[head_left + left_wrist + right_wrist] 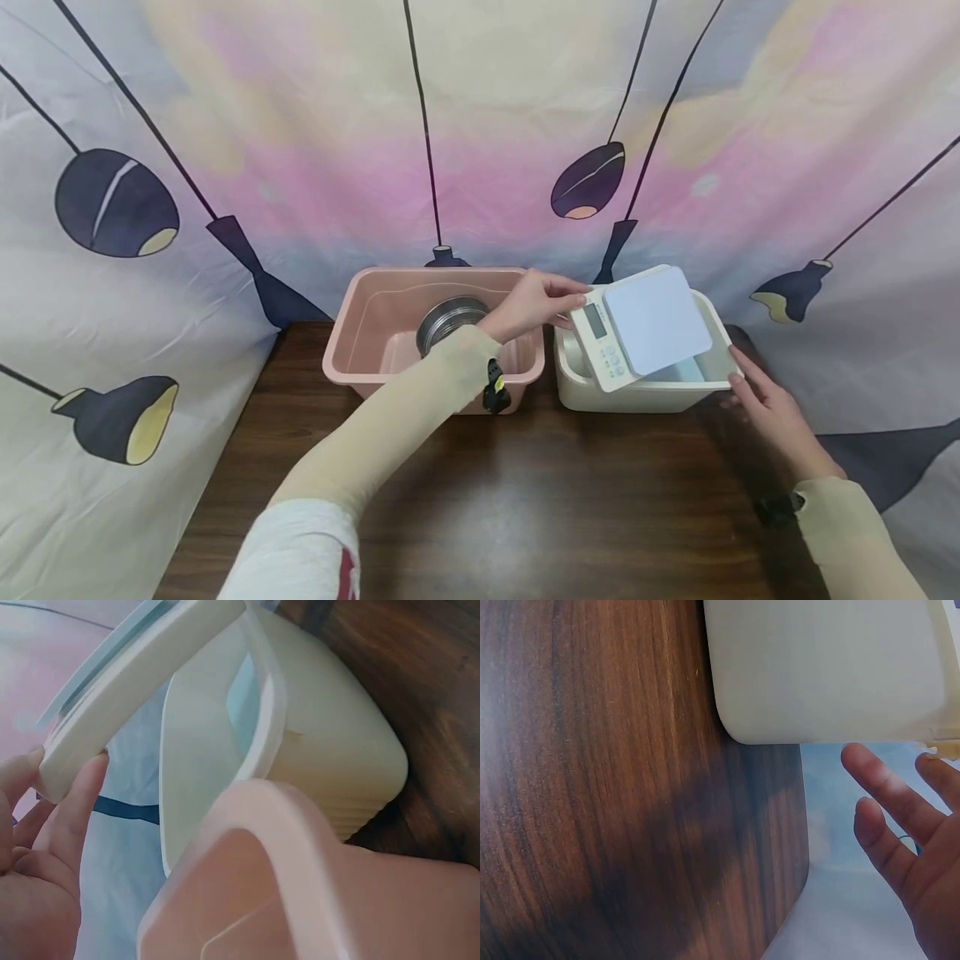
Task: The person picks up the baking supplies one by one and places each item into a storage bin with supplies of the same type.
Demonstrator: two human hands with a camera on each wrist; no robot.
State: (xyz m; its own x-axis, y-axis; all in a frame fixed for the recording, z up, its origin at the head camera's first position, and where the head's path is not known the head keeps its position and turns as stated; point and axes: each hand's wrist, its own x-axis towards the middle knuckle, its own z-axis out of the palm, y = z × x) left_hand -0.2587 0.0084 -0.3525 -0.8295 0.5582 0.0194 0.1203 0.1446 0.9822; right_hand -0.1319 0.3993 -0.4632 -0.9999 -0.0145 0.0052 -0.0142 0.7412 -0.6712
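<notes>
My left hand [534, 307] pinches one corner of a white kitchen scale [600, 337] between thumb and fingers. The scale has a pale square platform, a small display and buttons, and it is tilted above the white bin [637, 402]. In the left wrist view, the scale's thick edge [142, 682] slants over the bin's rim. At the bin's right end is my right hand [776, 417], its fingertips at the rim. The right wrist view shows its fingers [892, 787] spread and fairly straight beside the bin's outer wall. Something light blue [678, 372] lies inside the bin.
A pink bin [341, 358] stands just left of the white one, holding a round metal item [450, 317], partly covered by my left arm. Both bins sit on a dark wooden table [570, 508]. Behind hangs a patterned cloth [315, 150] with lamp drawings.
</notes>
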